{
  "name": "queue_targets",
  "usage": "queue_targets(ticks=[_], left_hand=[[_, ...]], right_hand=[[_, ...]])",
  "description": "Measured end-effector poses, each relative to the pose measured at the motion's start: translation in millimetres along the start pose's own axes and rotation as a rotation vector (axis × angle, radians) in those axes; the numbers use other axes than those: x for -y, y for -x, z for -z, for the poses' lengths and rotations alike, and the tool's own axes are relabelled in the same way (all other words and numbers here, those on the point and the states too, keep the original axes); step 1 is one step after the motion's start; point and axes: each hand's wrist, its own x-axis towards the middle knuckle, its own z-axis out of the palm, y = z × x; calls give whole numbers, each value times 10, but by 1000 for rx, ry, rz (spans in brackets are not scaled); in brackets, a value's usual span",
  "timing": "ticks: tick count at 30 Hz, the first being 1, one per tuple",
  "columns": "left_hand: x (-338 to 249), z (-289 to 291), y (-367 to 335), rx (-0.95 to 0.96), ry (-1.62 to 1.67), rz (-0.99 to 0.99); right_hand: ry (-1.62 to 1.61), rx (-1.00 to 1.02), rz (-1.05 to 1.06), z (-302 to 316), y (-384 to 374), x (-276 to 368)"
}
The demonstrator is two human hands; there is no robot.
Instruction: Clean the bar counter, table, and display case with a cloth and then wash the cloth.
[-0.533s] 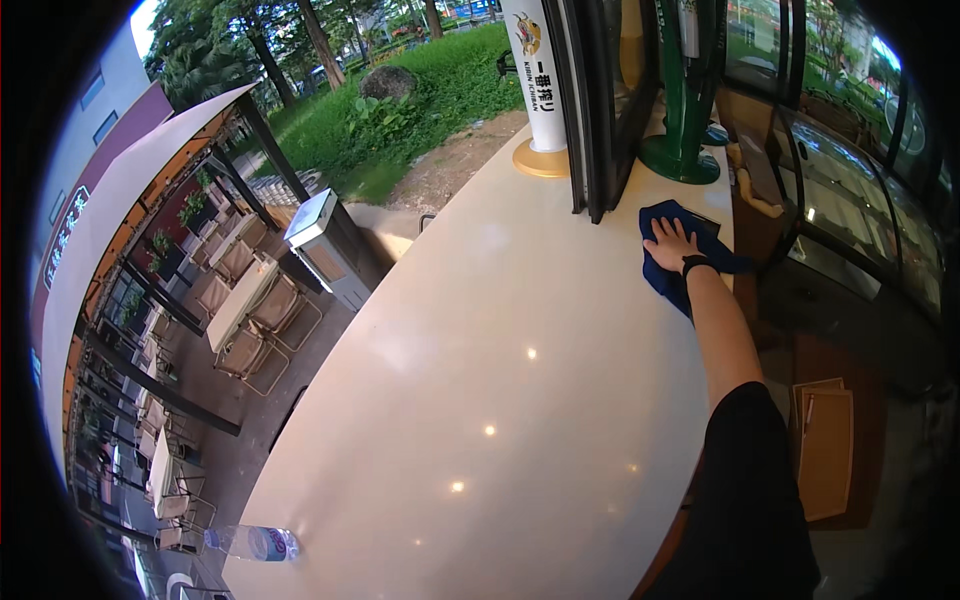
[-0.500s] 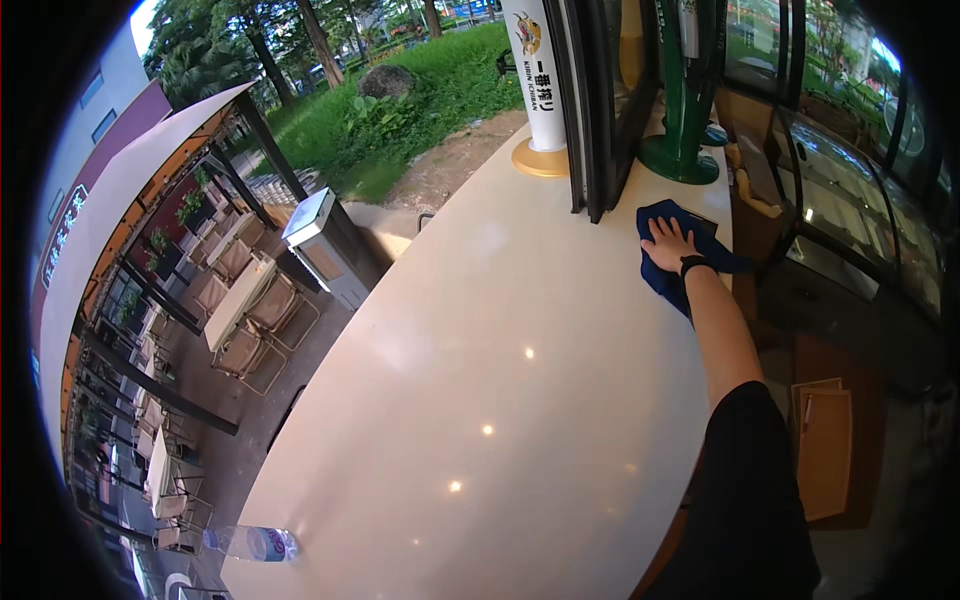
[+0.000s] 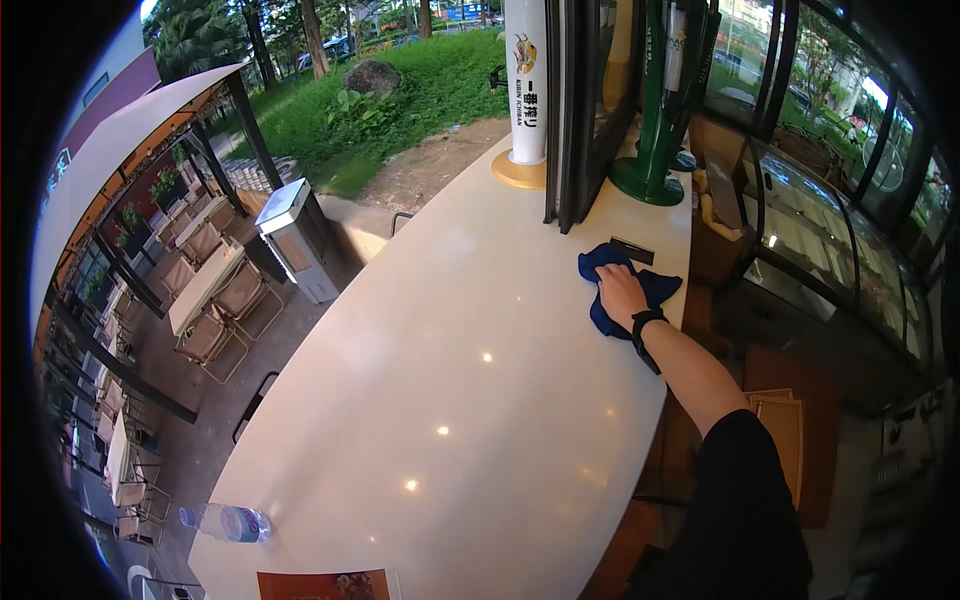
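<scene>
A crumpled dark blue cloth (image 3: 657, 288) lies on the long pale counter (image 3: 400, 330), near its right edge. My right hand (image 3: 621, 296) presses down on it, fingers bent into the fabric. A black band circles that wrist, and a black sleeve covers the upper arm. Just beyond the cloth, a small dark rectangular plate (image 3: 632, 250) is set on the countertop. My left hand is out of the picture.
A clear plastic bottle (image 3: 232, 523) lies on its side at the counter's near left. A red printed sheet (image 3: 325, 586) shows at the bottom edge. Farther off stand a white column (image 3: 527, 100), dark folded window frames (image 3: 571, 150) and a green dispenser tower (image 3: 650, 180).
My right hand has drawn the cloth nearer and left, its fingers going from spread to bent. The dark plate is more exposed. The view has shifted, bringing the red sheet in.
</scene>
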Motion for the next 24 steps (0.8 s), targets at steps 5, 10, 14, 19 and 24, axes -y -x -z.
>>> queue_targets(ticks=[5,10,14,19,24], left_hand=[[-2083,1146,-1095,-372,-428,-801],[-2956,1192,-839,-327,515,349],[-3016,1175,-784,-345,507,351],[-3002,1151,-530,-402,566,468],[-3110,1202,-287,-464,605,587]], right_hand=[[-216,-553,-321,357,69,-298],[-195,28,114,524,793,93],[-85,323,-25,361,565,31],[89,557,-300,24,-475,250],[-10,431,-50,-509,-896,1767]])
